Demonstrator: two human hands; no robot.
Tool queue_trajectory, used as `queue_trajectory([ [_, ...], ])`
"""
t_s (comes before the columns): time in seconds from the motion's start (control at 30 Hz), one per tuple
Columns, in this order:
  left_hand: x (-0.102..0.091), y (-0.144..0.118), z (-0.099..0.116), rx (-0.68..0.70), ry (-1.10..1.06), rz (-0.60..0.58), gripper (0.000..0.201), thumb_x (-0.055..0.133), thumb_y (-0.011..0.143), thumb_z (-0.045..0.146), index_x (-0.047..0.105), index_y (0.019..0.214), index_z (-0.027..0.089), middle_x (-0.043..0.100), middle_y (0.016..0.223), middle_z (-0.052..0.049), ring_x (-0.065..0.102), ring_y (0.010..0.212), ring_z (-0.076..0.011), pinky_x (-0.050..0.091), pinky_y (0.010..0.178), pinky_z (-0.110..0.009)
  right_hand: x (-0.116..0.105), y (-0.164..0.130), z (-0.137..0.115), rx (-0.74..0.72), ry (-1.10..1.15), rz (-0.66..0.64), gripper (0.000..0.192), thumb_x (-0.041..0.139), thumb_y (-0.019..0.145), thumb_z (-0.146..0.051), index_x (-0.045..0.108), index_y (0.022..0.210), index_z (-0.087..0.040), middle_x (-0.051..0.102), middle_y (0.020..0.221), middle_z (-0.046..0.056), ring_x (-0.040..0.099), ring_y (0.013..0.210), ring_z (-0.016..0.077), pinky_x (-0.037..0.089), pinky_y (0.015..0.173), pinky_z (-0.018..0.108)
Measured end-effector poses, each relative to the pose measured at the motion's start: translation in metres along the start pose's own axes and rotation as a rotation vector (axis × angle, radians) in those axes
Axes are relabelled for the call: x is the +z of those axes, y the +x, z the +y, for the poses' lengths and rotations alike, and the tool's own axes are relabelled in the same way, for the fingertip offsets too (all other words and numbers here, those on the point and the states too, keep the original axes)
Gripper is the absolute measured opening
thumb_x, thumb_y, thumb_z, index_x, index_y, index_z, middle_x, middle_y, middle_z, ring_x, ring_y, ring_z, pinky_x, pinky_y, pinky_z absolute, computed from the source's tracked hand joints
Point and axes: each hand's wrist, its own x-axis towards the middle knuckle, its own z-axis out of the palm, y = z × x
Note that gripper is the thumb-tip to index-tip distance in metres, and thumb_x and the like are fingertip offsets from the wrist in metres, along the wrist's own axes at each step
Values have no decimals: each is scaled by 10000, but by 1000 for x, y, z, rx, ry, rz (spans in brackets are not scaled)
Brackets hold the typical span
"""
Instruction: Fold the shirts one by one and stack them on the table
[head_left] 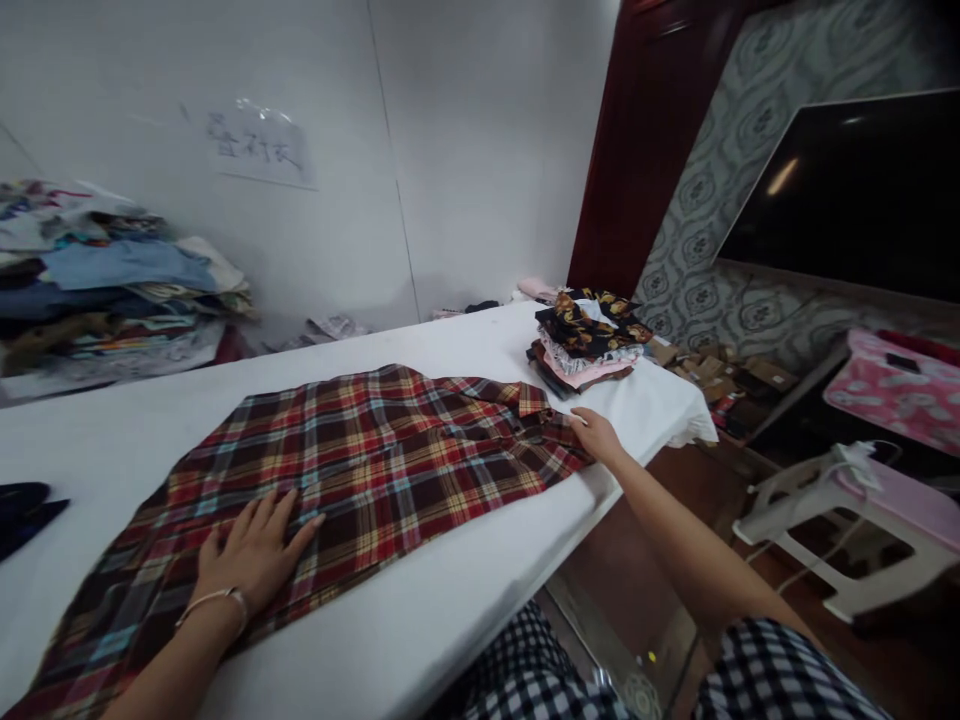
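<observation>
A: What lies on the white tabletop [420,630]?

B: A plaid shirt [352,470], woven in red, brown, yellow and pale blue checks. It is spread flat in a long slanted strip, running from about eight o'clock up toward two o'clock, collar end at the far right.

A: And the hands?

B: The left hand [251,550] rests palm down on the cloth near the lower end, at roughly seven o'clock in the view. Its fingers are apart and lie flat, gripping nothing. A thin bangle circles the wrist. The right hand [596,435] reaches out at three o'clock and touches the shirt's collar end. Its fingers curl onto the fabric edge; whether they pinch it I cannot tell.

A: Anything near that right hand?

B: A folded stack of clothes [589,340] just beyond it, at one o'clock: a black and gold print on top, lacy white and pink layers beneath.

A: Further off?

B: A rumpled heap of clothes [112,285] at ten o'clock against the pale wall, and a white plastic stool [825,520] on the floor at four o'clock.
</observation>
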Motion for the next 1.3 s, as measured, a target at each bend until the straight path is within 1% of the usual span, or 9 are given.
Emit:
queue_trajectory([
  [0.07, -1, 0, 1, -14, 9, 8, 628, 246, 888, 488, 370, 1438, 212, 305, 1537, -39, 254, 1405, -266, 228, 1089, -502, -4, 9, 5, 96, -81, -67, 434, 451, 911, -409, 633, 1204, -146, 621, 1251, 140, 557, 1174, 263, 416, 981, 349],
  [0.2, -6, -5, 3, 0, -41, -39, 651, 233, 878, 468, 377, 1443, 177, 292, 1542, -70, 221, 1418, -275, 219, 1083, -514, -4, 19, 2, 59, -80, -196, 326, 572, 847, -426, 725, 995, -180, 723, 1005, 90, 649, 967, 242, 466, 820, 278],
  [0.3, -6, -7, 4, -6, -74, -48, 681, 249, 858, 483, 368, 1450, 168, 283, 1544, -88, 205, 1422, -287, 198, 1087, -527, -7, 29, -1, 60, -38, -278, 390, 485, 889, -489, 734, 944, -195, 739, 907, 46, 667, 822, 190, 473, 701, 231],
  [0.43, -4, -6, 4, -19, -92, -20, 681, 270, 849, 494, 371, 1449, 189, 292, 1541, -84, 211, 1418, -293, 190, 1088, -536, -6, 55, -10, 106, -59, -265, 484, 360, 942, -467, 714, 1001, -144, 723, 994, 83, 653, 867, 189, 460, 690, 224],
  [0.67, -6, -7, 7, -39, -90, -24, 695, 295, 853, 531, 380, 1444, 177, 304, 1536, -82, 221, 1416, -280, 176, 1108, -510, 19, 71, -38, 56, -206, -335, 185, 618, 780, -286, 731, 848, -157, 731, 868, 73, 644, 771, 185, 406, 614, 215],
  [0.83, -3, -11, 8, -45, -103, 3, 691, 299, 863, 545, 369, 1449, 186, 307, 1535, -79, 216, 1419, -272, 159, 1114, -519, -2, 69, -22, 87, -357, -183, 337, 419, 904, -298, 688, 1029, -139, 691, 1066, 160, 639, 968, 245, 430, 730, 280],
  [1.0, -2, -13, 9, -33, -127, 0, 696, 298, 867, 561, 365, 1452, 188, 297, 1537, -88, 223, 1417, -283, 152, 1113, -538, -6, 71, -8, 100, -471, -182, 287, 448, 880, -233, 683, 1005, -128, 691, 1048, 197, 656, 976, 276, 448, 769, 327],
  [1.13, -1, -14, 9, -27, -147, -1, 699, 287, 873, 574, 359, 1455, 194, 287, 1541, -86, 195, 1427, -284, 138, 1117, -541, 10, 77, -40, -31, -497, -135, 320, 448, 859, -170, 648, 1105, -131, 669, 1113, 200, 636, 1027, 284, 445, 829, 347],
  [1.3, 2, -15, 10, -32, -153, 21, 699, 278, 879, 590, 375, 1448, 195, 291, 1539, -94, 207, 1424, -291, 132, 1122, -545, 53, 98, -126, -390, -205, -198, 346, 429, 905, -267, 660, 1154, -203, 668, 1189, 83, 591, 1105, 226, 415, 913, 276],
])
